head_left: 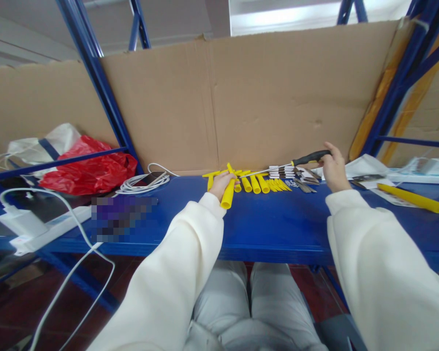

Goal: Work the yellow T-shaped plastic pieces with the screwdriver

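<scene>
Yellow T-shaped piece (227, 195) is gripped in the left hand (221, 184), near the middle of the blue tabletop (274, 222); fingers are closed around it, wide round end pointed toward the camera. Whether the tabletop is touched by it can't be told. Black-handled screwdriver (310, 157) is held in the right hand (334, 168) by the end of its handle, grip closed, one finger lifted. Its long metal shaft is aimed leftward, slightly down, tip brought up to the yellow piece; whether it is inserted can't be seen.

More yellow T-shaped pieces (255, 184) are lined up just right of the left hand, one seen on its left. Beside the row, small yellow pointed pieces (279, 185) are laid out, with a black-and-white stack (281, 172) set behind them. Metal tools (304, 186) are placed further right, below the screwdriver handle. A long yellow object (413, 198) is left at far right. On the left, a coiled white cable (143, 184), a red plastic bag (92, 165) and a white power strip (64, 222) are seen. Cardboard (277, 97) is stood along the back.
</scene>
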`<state>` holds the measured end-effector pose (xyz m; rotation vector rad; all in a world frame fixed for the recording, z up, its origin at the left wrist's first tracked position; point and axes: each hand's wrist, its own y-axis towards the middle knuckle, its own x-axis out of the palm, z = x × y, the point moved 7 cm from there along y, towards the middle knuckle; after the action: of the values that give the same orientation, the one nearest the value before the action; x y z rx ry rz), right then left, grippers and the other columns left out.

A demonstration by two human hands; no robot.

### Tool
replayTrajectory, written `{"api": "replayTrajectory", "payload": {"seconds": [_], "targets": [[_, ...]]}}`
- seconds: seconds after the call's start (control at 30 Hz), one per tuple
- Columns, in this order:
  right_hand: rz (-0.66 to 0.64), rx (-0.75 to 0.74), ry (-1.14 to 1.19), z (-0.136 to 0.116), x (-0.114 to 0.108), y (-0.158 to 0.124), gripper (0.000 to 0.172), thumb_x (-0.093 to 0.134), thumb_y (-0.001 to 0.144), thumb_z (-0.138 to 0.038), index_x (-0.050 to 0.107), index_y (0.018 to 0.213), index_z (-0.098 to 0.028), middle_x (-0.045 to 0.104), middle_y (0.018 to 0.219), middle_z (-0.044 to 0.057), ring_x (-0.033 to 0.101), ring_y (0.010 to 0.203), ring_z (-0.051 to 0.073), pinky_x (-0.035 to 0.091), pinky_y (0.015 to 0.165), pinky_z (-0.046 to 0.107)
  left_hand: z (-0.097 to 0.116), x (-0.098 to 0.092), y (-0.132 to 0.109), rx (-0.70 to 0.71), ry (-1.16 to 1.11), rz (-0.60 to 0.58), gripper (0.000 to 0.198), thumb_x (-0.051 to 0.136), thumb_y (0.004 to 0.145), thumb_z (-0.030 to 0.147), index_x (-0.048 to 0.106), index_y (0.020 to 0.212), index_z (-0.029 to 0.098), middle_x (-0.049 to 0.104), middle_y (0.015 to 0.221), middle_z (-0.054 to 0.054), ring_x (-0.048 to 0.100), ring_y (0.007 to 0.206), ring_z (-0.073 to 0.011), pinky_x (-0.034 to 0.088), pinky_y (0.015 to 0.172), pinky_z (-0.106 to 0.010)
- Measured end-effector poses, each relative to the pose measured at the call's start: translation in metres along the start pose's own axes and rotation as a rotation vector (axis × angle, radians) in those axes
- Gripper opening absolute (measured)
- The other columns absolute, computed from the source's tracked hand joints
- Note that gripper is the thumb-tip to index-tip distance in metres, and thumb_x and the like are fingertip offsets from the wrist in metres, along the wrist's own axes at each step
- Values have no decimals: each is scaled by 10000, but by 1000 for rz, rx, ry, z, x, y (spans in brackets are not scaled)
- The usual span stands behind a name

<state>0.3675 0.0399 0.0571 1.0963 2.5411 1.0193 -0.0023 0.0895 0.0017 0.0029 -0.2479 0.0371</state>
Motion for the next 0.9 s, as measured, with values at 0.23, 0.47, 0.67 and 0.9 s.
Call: {"api": "replayTrajectory", "payload": {"seconds": [0.23, 0.47, 0.67, 0.9], "targets": [[66, 167, 248, -1, 1, -1, 491, 662, 653, -84, 568, 1119, -209, 550, 700, -68, 510, 522, 110, 462, 500, 229, 1, 1, -4, 6, -12, 5, 199, 573, 806, -29, 593, 832, 167, 602, 615, 36, 600, 482, -97, 470, 524, -194], [134, 249, 404, 1, 1, -4, 432, 773, 658, -87, 531, 986, -231, 516, 620, -110, 453, 422, 83, 402, 415, 200, 1, 2, -4, -8, -2, -4, 209, 591, 786, -31, 587, 826, 174, 618, 632, 29, 595, 472, -90, 441, 476, -175], [41, 306, 391, -6, 6, -10, 251, 805, 768, -133, 565, 819, -192, 556, 601, -81, 456, 388, 67, 403, 386, 194, 1, 2, -4, -20, 21, 9, 206, 609, 785, -16, 613, 876, 169, 635, 656, 23, 620, 497, -100, 452, 488, -177], [153, 292, 418, -19, 0, -19, 250, 742, 889, -179, 518, 782, -208, 527, 579, -102, 434, 365, 44, 386, 383, 162, 1, 3, -4, -11, 44, -14, 273, 634, 774, 32, 651, 1011, 166, 722, 756, -24, 672, 563, -124, 468, 482, -184]]}}
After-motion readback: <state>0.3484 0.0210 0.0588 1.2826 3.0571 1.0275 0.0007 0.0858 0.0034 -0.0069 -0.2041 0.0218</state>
